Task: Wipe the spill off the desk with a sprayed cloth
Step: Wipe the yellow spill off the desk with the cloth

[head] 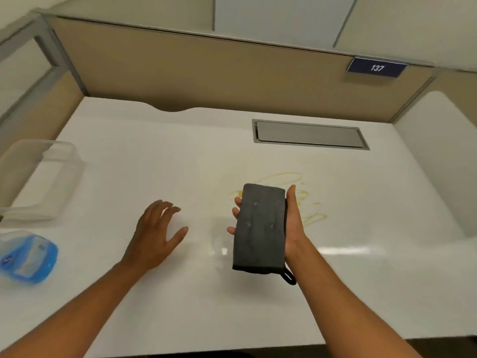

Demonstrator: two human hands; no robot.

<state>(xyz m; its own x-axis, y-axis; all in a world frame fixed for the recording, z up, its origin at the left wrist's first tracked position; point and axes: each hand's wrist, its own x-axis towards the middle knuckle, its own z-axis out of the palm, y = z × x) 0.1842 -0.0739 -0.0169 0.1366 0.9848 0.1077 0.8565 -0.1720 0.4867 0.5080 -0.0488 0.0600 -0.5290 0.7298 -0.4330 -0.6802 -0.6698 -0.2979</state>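
A folded dark grey cloth [259, 228] with a small loop at its lower corner lies across my right hand [293, 223], which holds it above the white desk [154, 161]. A few darker damp spots show on the cloth. A thin yellow spill [308, 200] smears the desk just behind and to the right of the cloth. My left hand [154, 236] hovers over the desk to the left of the cloth, fingers spread, holding nothing.
A clear plastic container [38, 177] stands at the desk's left edge. In front of it lies a blurred blue and clear object [28, 259]. A metal cable hatch [309, 135] is set in the desk at the back right. Beige partitions [206, 73] wall the desk.
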